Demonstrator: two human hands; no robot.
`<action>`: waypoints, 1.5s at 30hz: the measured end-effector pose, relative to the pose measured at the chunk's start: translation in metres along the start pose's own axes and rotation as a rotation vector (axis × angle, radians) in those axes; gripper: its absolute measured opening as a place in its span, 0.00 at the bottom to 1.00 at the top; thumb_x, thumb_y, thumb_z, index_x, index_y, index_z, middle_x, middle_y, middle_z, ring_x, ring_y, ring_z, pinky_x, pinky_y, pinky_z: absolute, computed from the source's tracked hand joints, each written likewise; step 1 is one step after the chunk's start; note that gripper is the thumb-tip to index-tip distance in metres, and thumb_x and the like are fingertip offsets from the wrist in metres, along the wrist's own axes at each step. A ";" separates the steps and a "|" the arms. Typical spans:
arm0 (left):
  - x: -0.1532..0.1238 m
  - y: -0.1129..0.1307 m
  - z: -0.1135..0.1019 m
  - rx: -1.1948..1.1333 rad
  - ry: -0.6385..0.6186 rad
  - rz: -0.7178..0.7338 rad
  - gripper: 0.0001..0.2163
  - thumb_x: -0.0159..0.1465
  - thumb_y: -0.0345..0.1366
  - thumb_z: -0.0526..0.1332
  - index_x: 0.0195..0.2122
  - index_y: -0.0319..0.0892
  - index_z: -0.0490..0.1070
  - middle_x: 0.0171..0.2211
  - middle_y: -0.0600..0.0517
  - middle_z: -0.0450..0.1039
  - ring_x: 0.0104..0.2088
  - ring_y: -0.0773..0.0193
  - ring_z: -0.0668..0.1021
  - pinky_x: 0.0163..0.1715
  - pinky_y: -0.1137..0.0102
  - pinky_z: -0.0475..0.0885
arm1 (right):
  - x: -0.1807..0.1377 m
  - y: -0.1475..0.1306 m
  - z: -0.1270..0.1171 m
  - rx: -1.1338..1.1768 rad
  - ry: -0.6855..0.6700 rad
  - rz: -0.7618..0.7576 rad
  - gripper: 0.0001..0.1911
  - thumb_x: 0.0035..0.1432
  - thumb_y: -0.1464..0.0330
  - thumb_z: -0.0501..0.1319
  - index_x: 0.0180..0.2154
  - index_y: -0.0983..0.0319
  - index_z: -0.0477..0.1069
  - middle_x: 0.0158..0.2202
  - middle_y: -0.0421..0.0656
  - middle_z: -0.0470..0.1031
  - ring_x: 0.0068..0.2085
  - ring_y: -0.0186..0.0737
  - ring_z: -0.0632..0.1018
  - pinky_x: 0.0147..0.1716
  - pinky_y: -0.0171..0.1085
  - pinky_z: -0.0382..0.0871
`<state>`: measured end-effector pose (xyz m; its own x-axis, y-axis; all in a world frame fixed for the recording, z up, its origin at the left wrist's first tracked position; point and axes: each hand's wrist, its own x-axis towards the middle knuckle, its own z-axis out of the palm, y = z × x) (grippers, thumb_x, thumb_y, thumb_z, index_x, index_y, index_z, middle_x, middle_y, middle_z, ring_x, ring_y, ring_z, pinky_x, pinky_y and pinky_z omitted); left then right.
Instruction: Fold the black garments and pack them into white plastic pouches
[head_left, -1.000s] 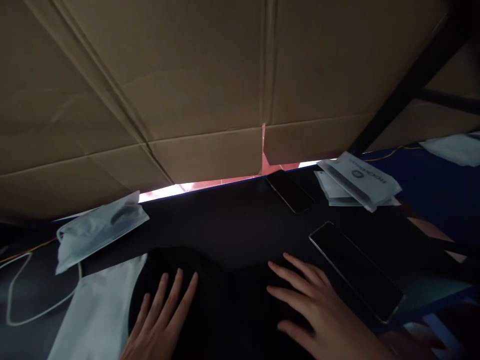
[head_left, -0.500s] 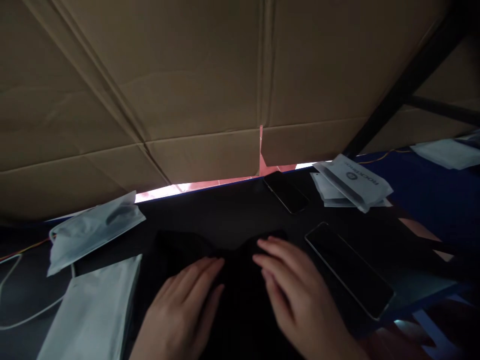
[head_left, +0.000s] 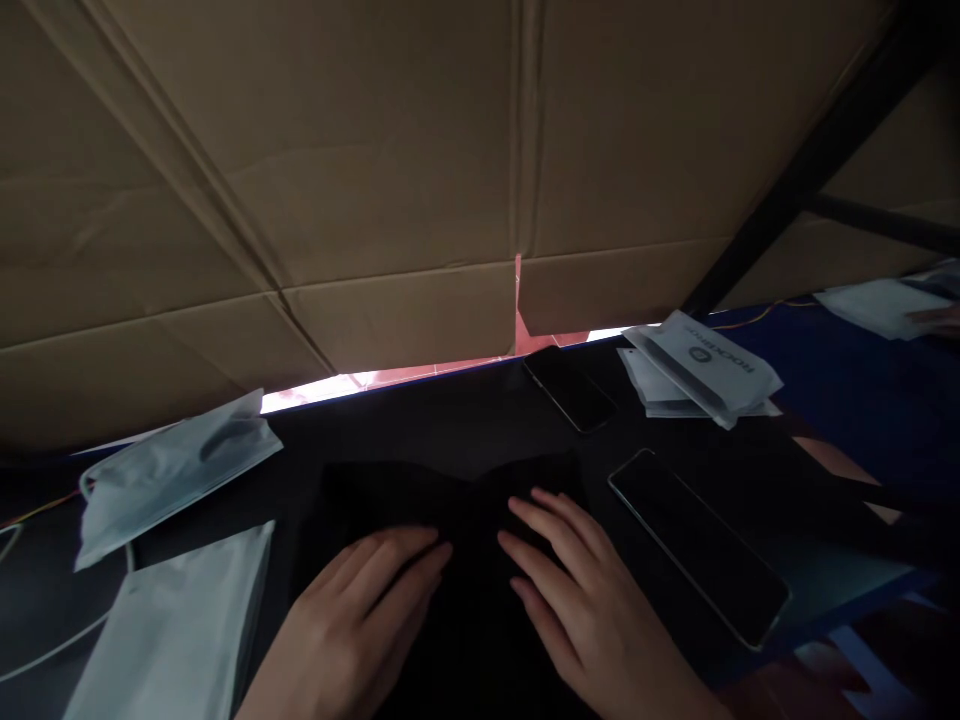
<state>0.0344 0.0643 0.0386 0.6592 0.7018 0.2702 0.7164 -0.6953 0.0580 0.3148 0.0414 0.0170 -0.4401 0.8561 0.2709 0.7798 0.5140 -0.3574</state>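
My left hand (head_left: 360, 620) and my right hand (head_left: 581, 600) lie flat, fingers stretched out, on a black cloth-like piece (head_left: 450, 500) on the dark work surface (head_left: 420, 420). The fingertips of the two hands point toward each other and sit a little apart. Neither hand grips anything that I can see. To the right of my right hand lies a long black phone-like slab (head_left: 697, 545), screen dark. A smaller black phone (head_left: 568, 390) lies farther back.
A cardboard wall (head_left: 420, 170) stands close behind the surface. White plastic pouches lie at left (head_left: 169, 470), front left (head_left: 176, 630) and back right (head_left: 701, 370). A white cable (head_left: 45, 655) runs at far left. Another person's fingertips (head_left: 937, 318) show at the right edge.
Both hands moved inward from spread-apart positions to near the middle of the black piece, whose edges came up and inward. The view shifted slightly.
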 end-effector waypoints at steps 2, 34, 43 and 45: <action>0.002 0.005 0.006 -0.064 -0.062 -0.032 0.18 0.79 0.34 0.54 0.63 0.52 0.77 0.55 0.49 0.85 0.51 0.56 0.87 0.50 0.60 0.86 | 0.004 -0.004 0.001 0.057 -0.009 0.017 0.21 0.77 0.73 0.56 0.64 0.56 0.77 0.66 0.44 0.79 0.65 0.51 0.78 0.63 0.55 0.79; 0.019 -0.005 0.042 0.064 -0.171 -0.365 0.31 0.78 0.58 0.51 0.78 0.52 0.60 0.79 0.42 0.57 0.76 0.31 0.63 0.63 0.30 0.70 | 0.028 0.039 0.011 -0.117 -0.020 0.187 0.25 0.81 0.62 0.52 0.72 0.58 0.69 0.77 0.46 0.63 0.76 0.57 0.65 0.69 0.62 0.70; 0.064 -0.031 0.004 0.144 -0.063 -0.439 0.15 0.74 0.33 0.55 0.54 0.42 0.80 0.46 0.43 0.84 0.44 0.43 0.81 0.39 0.55 0.75 | 0.068 0.065 -0.018 -0.162 0.102 0.241 0.11 0.74 0.72 0.60 0.43 0.60 0.82 0.70 0.52 0.74 0.71 0.67 0.70 0.59 0.68 0.74; 0.054 -0.031 -0.008 0.136 -0.024 -0.431 0.13 0.76 0.37 0.54 0.46 0.44 0.80 0.41 0.45 0.83 0.41 0.45 0.81 0.38 0.54 0.74 | 0.056 0.064 -0.031 -0.143 0.126 0.190 0.10 0.75 0.69 0.61 0.42 0.56 0.80 0.71 0.44 0.73 0.73 0.60 0.67 0.65 0.65 0.70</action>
<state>0.0455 0.1225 0.0592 0.2978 0.9273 0.2267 0.9492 -0.3129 0.0330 0.3536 0.1199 0.0367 -0.2281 0.9182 0.3238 0.9019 0.3245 -0.2851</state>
